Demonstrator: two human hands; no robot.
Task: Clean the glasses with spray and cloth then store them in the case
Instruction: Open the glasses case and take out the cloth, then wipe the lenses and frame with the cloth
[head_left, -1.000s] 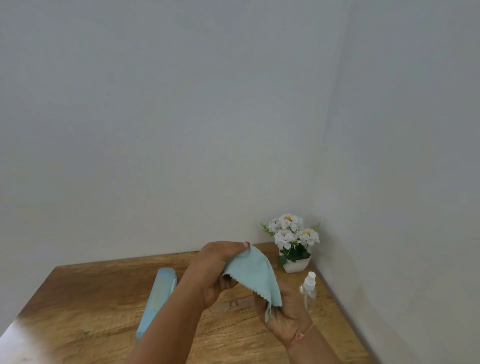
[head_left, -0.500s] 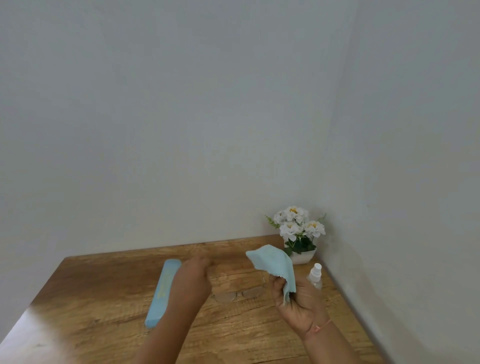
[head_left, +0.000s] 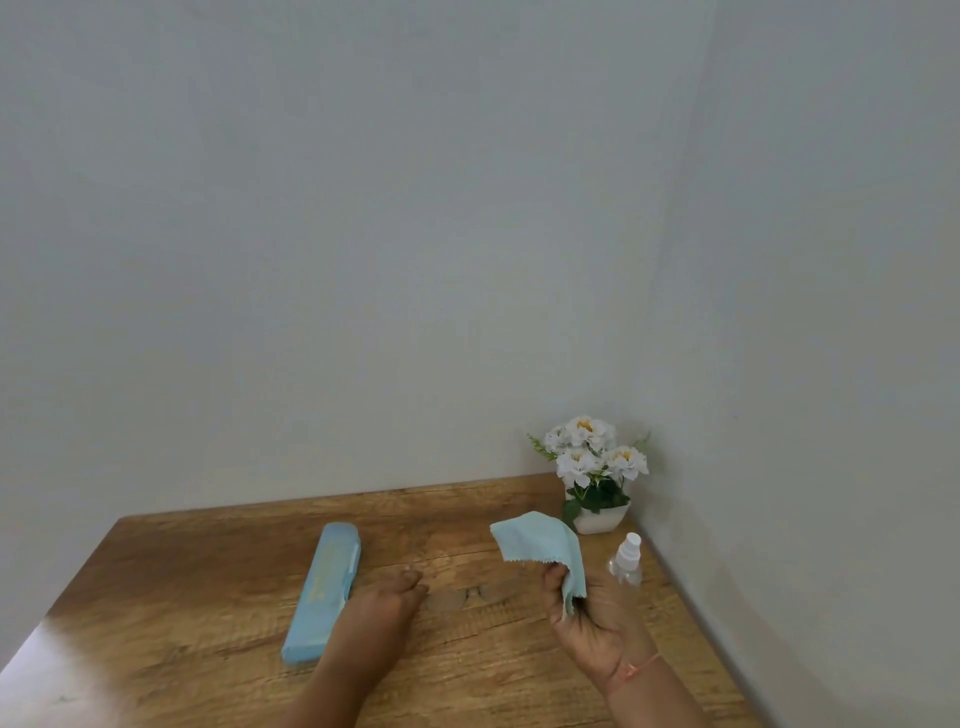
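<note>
Having released the cloth (head_left: 540, 543), left hand (head_left: 382, 605) lowered beside glasses (head_left: 467, 597).

**Hands part over the glasses**

The left hand (head_left: 382, 605) has let go of the cloth (head_left: 540, 540), which both hands held raised a second ago. It has dropped to the surface (head_left: 208, 571), its fingertips now at the 9 o'clock end of the glasses (head_left: 472, 597); whether they touch the frame cannot be told. The right hand (head_left: 597, 618) alone now pinches the cloth and has carried it toward 3 o'clock of the glasses, which lie uncovered between the two hands, no longer screened by the cloth.
</note>
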